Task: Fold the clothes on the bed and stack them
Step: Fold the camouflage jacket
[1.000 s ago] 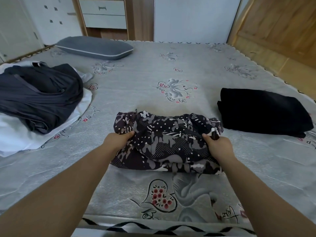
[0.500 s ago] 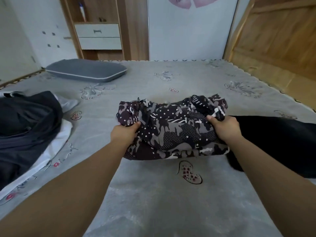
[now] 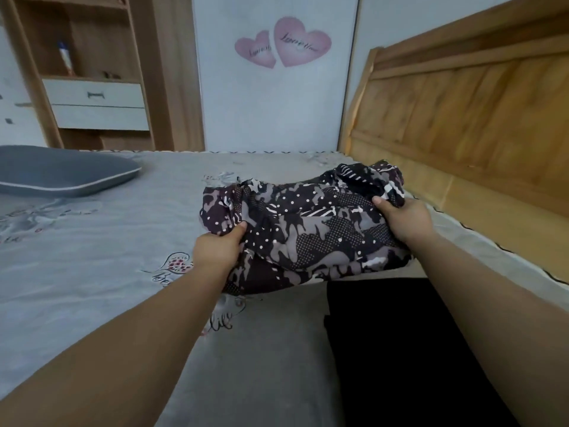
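Observation:
A folded dark patterned garment [image 3: 308, 229] with grey shapes and white dots hangs in the air above the bed [image 3: 92, 272]. My left hand [image 3: 218, 251] grips its left edge, thumb on top. My right hand [image 3: 406, 220] grips its right edge. Below and to the right lies a folded black garment [image 3: 385, 349] on the bed, partly covered by my right forearm. The patterned garment's near edge overhangs the far end of the black one.
A grey pillow [image 3: 61, 171] lies at the far left of the bed. A wooden headboard [image 3: 462, 124] runs along the right side. Behind the bed stand a wooden shelf with white drawers [image 3: 95, 103] and a white door with pink hearts [image 3: 277, 72].
Both hands lifted the patterned garment off the bed and carried it right, over the black folded garment. The view turned right, so the pile of dark and white clothes at left is out of sight.

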